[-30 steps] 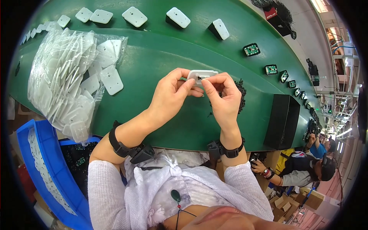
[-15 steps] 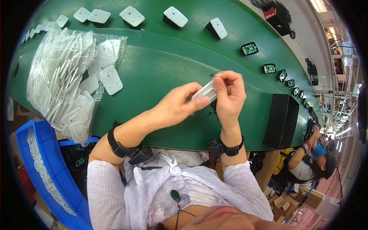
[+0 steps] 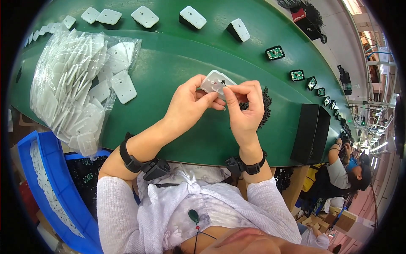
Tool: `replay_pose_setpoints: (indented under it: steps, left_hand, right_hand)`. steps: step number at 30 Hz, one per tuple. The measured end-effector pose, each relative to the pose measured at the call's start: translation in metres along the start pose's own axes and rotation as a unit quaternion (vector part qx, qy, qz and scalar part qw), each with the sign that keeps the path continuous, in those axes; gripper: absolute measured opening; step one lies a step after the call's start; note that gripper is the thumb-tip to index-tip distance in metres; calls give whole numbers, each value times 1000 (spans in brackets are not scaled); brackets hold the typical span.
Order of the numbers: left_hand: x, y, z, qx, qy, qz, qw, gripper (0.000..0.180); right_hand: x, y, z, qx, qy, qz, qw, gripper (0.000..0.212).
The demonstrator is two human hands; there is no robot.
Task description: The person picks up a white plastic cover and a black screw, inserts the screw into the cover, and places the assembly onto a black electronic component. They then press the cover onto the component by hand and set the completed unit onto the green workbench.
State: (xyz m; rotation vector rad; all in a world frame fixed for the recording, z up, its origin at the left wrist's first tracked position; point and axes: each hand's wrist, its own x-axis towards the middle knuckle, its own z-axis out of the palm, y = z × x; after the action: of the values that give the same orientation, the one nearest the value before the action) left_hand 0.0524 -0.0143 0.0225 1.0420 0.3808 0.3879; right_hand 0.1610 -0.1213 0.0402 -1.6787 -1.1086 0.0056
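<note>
My left hand (image 3: 186, 103) is closed on a translucent white plastic cover (image 3: 211, 81), a rounded rectangle with small holes, held tilted above the green bench. My right hand (image 3: 247, 106) pinches a small black part (image 3: 223, 82) at the cover's face, thumb against forefinger. Whether the part sits in a hole or only touches the surface, I cannot tell. Partly behind my right hand lies a heap of small black parts (image 3: 265, 109) on the bench. The fingers hide the cover's right end.
A clear bag of white covers (image 3: 69, 84) lies at left, some spilling out. Along the far belt stand white-topped cases (image 3: 193, 17) and open black cases with green boards (image 3: 275, 53). A black box (image 3: 311, 133) stands at right, a blue bin (image 3: 59, 190) lower left. Another person (image 3: 344, 178) sits beyond.
The cover has turned its face up and shifted slightly left. My right hand has moved left and lower, with the small black part now showing at its fingertips.
</note>
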Motion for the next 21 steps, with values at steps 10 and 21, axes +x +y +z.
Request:
replay_pose_setpoints:
  steps: [10, 21]
  left_hand:
    - [-2, -5, 1, 25, 19, 54, 998, 17]
    - [0, -7, 3, 249, 66, 282, 924, 8]
  right_hand:
    - [1, -2, -3, 31, -62, 81, 994, 7]
    - [-8, 4, 4, 261, -53, 198, 944, 6]
